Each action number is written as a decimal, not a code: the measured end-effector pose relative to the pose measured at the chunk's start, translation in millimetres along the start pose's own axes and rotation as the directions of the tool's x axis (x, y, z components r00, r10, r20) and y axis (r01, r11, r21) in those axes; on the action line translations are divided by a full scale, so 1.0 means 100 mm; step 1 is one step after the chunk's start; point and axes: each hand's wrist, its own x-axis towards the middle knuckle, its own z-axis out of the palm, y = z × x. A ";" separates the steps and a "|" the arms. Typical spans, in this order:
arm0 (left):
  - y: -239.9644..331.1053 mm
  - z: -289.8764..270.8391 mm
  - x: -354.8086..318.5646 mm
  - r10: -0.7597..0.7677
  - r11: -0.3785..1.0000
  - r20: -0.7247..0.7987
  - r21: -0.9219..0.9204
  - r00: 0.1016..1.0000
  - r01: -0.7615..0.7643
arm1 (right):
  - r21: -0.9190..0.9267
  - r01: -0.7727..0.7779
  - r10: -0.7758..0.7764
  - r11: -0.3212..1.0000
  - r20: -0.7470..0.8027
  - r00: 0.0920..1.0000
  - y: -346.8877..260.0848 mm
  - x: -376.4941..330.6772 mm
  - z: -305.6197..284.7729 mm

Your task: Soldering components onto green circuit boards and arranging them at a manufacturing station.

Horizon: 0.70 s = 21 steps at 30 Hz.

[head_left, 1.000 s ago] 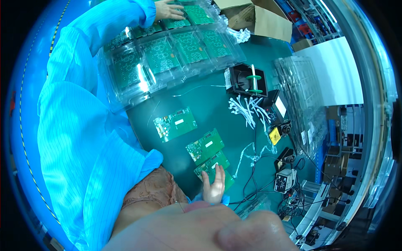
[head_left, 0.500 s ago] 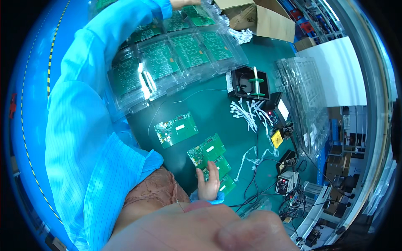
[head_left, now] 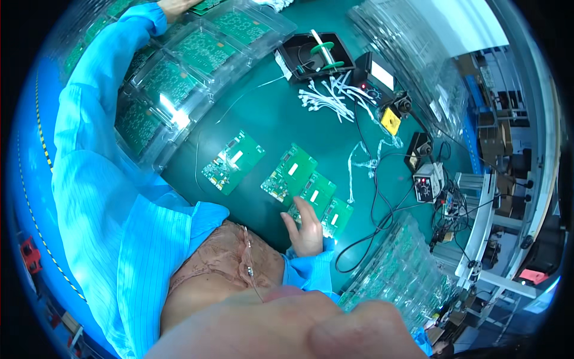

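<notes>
My right hand [head_left: 307, 232] is over the near edge of several overlapping green circuit boards [head_left: 292, 170], fingers stretched and thumb apart. Whether its fingertips touch them I cannot tell. To their left, a single green circuit board [head_left: 234, 160] lies flat on the bench. My left arm reaches far forward over clear plastic trays [head_left: 206, 96] of green boards. At the top edge of the picture my left hand [head_left: 174, 8] is beside a green board [head_left: 208, 6]; its fingers are partly cut off, so its grip is unclear.
A black holder with a wire spool [head_left: 323, 55] stands beyond white cable bundles [head_left: 326, 99]. Right of these are a yellow sponge [head_left: 391, 121], a control box [head_left: 428, 182] and black cables. Stacked clear trays [head_left: 412, 66] line the far right; more trays [head_left: 397, 269] lie near right.
The view has shifted, so the bench items appear higher and my left hand farther left. A green board now shows beside my left hand. My right hand remains by the overlapping boards.
</notes>
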 end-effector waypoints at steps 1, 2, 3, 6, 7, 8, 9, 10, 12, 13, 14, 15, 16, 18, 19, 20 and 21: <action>-0.01 0.03 -0.03 -0.009 1.000 0.000 0.011 1.000 0.009 | 0.006 0.016 -0.016 1.000 0.003 1.000 0.02 0.00 0.01; -0.01 0.06 -0.06 -0.020 1.000 -0.001 0.019 1.000 0.021 | 0.006 0.021 -0.021 1.000 0.013 1.000 0.04 -0.02 0.01; 0.01 0.12 -0.04 -0.021 1.000 -0.007 0.023 1.000 0.021 | 0.005 0.018 -0.018 1.000 0.015 1.000 0.02 -0.04 0.00; -0.03 0.37 -0.37 -0.159 0.987 0.021 0.018 0.987 0.159 | 0.006 0.045 -0.045 0.999 0.073 0.996 0.00 -0.02 -0.03; -0.05 0.34 -0.22 -0.150 0.989 0.034 0.022 0.988 0.149 | 0.005 0.017 -0.017 1.000 0.058 0.998 0.00 -0.06 0.00; -0.06 0.32 -0.08 -0.127 0.991 0.013 0.052 0.992 0.127 | 0.016 -0.006 0.005 1.000 0.041 0.999 0.02 -0.10 0.04; -0.04 0.30 -0.08 -0.127 0.989 0.000 0.075 0.992 0.127 | 0.018 0.003 -0.004 1.000 0.045 0.999 0.00 -0.09 0.04; -0.04 0.27 -0.08 -0.134 0.988 0.001 0.079 0.991 0.134 | 0.006 -0.015 0.014 1.000 0.065 0.998 -0.01 -0.09 0.05; -0.04 0.23 -0.07 -0.136 0.988 -0.058 0.061 0.989 0.140 | -0.011 -0.028 0.029 1.000 0.092 0.995 -0.02 -0.07 0.04; -0.07 0.18 -0.07 -0.146 0.987 -0.057 0.059 0.988 0.149 | -0.018 -0.018 0.020 1.000 0.110 0.994 -0.02 -0.05 0.03; -0.13 0.12 -0.07 -0.103 0.991 -0.133 0.069 0.986 0.113 | -0.026 -0.008 0.012 1.000 0.129 0.992 -0.03 -0.04 0.01; -0.18 0.04 -0.15 -0.073 0.992 -0.205 0.088 0.976 0.093 | -0.031 0.009 -0.004 0.999 0.146 0.989 -0.05 0.00 -0.04; -0.10 -0.09 -0.10 -0.067 0.993 -0.373 0.070 0.925 0.100 | 0.012 0.039 -0.040 0.999 0.149 0.988 -0.14 0.08 -0.12; 0.11 -0.46 -0.06 -0.212 0.975 -0.326 -0.142 0.921 0.174 | 0.114 0.083 -0.101 0.990 0.158 0.982 -0.34 0.31 -0.24; 0.28 -0.59 -0.08 -0.265 0.937 -0.372 -0.318 0.890 0.146 | 0.242 0.183 -0.207 0.953 0.075 0.976 -0.40 0.46 -0.24; 0.63 -0.71 -0.04 -0.400 0.767 -0.420 -0.640 0.815 0.046 | 0.373 0.173 -0.215 0.912 0.074 0.974 -0.55 0.66 -0.26; 1.00 -0.83 0.08 -0.530 0.506 -0.423 -0.853 0.735 -0.126 | 0.608 0.187 -0.223 0.772 -0.017 0.975 -0.67 0.84 -0.16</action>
